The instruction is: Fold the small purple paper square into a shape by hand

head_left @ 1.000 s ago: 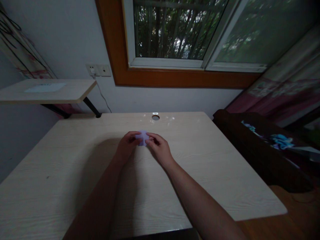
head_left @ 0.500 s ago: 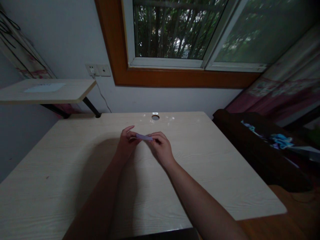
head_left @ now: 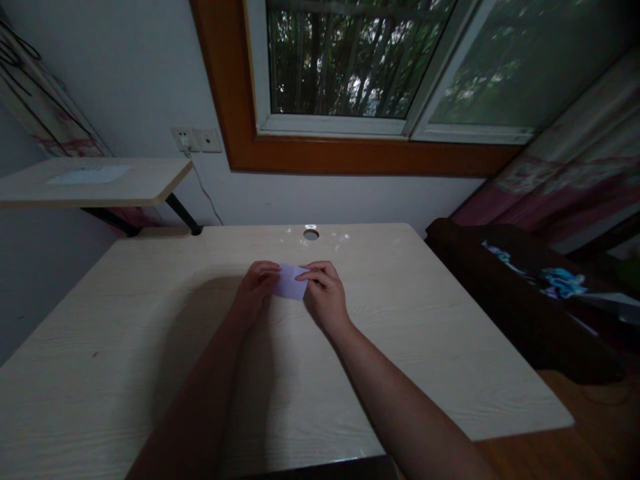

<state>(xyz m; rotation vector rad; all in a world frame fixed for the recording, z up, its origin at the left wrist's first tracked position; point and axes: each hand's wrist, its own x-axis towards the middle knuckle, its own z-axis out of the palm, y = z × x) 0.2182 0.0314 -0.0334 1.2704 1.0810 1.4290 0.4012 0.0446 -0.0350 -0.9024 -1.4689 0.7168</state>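
Between my two hands is a small light-purple piece of paper (head_left: 290,285), its broad face turned up toward me. My left hand (head_left: 256,293) pinches its left side with thumb and fingers. On the opposite side, my right hand (head_left: 326,290) grips the upper right corner, with a finger lying over the face. Both hands are over the middle of the pale wooden desk (head_left: 400,347). The fingertips behind the paper are hidden.
A raised shelf (head_left: 145,190) with a white sheet (head_left: 90,175) on it stands at the left. A cable hole (head_left: 311,235) lies near the desk's back edge. A dark object (head_left: 330,469) shows at the front edge. Dark furniture (head_left: 480,287) stands to the right.
The purple paper was edge-on and now shows its broad face. My left fingers, raised before, have come down onto it, and my right fingers have shifted along its edge.
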